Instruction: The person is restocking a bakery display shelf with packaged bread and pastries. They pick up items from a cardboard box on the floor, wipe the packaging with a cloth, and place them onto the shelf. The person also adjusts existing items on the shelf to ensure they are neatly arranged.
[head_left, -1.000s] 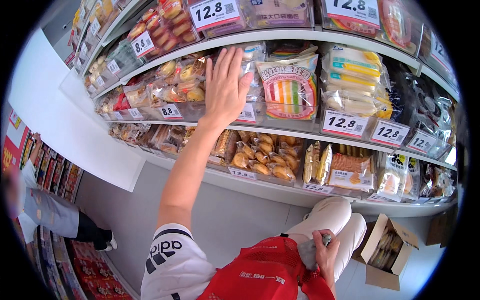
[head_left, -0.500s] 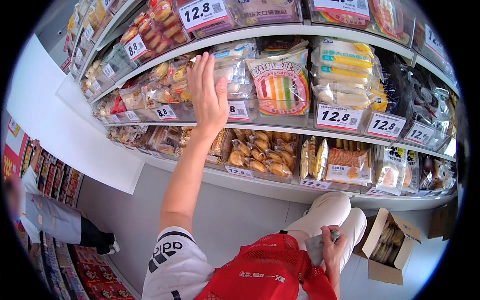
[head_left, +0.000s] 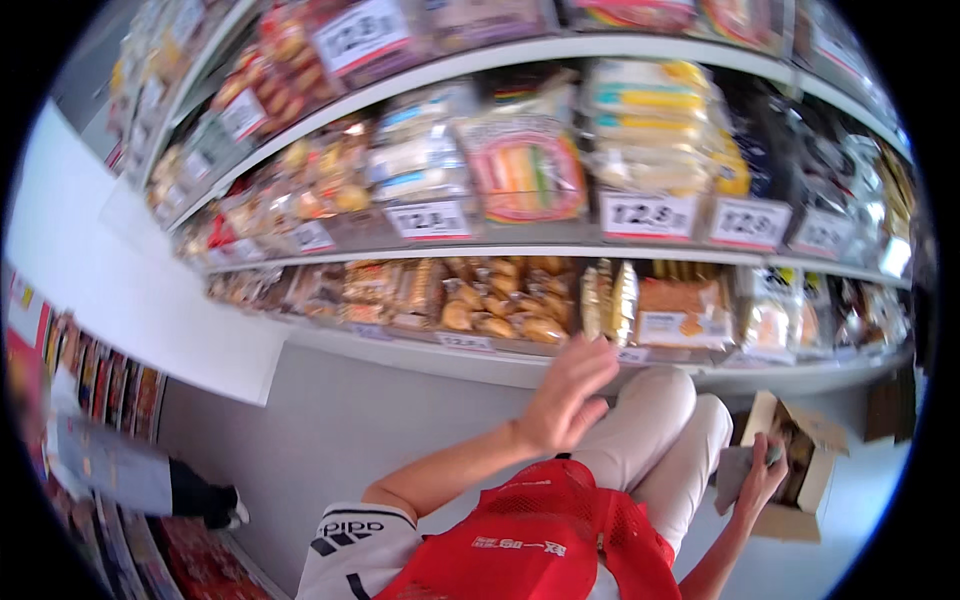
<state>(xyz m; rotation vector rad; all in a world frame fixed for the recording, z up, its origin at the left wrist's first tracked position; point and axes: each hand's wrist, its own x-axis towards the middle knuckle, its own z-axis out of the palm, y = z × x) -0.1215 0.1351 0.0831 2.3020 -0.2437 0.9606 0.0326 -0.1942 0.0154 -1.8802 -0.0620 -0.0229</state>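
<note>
My left hand [head_left: 568, 400] is in the air above my thighs, below the lowest shelf, its fingers apart and holding nothing. My right hand [head_left: 762, 488] is closed round a grey piece of cloth [head_left: 733, 470], out in front of the cardboard box [head_left: 826, 470]. A small grey-green bit shows at the top of that grip, too blurred to tell what it is. The box stands on the floor with its flaps up, and packets lie inside it, partly hidden by my hand. Closest to my left hand on the lowest shelf are bagged golden pastries [head_left: 500, 305] and yellow-wrapped packs [head_left: 608, 300].
Curved white shelves [head_left: 440, 256] with bagged breads and price tags run across the view. A rainbow-striped toast pack [head_left: 522, 172] leans on the middle shelf. A white panel [head_left: 130, 270] closes off the left. Another person [head_left: 120, 450] stands at the far left near a lower rack.
My left hand has come down from the middle shelf toward my lap. My right hand has moved right with the cloth, toward the box. The view has shifted slightly and blurred.
</note>
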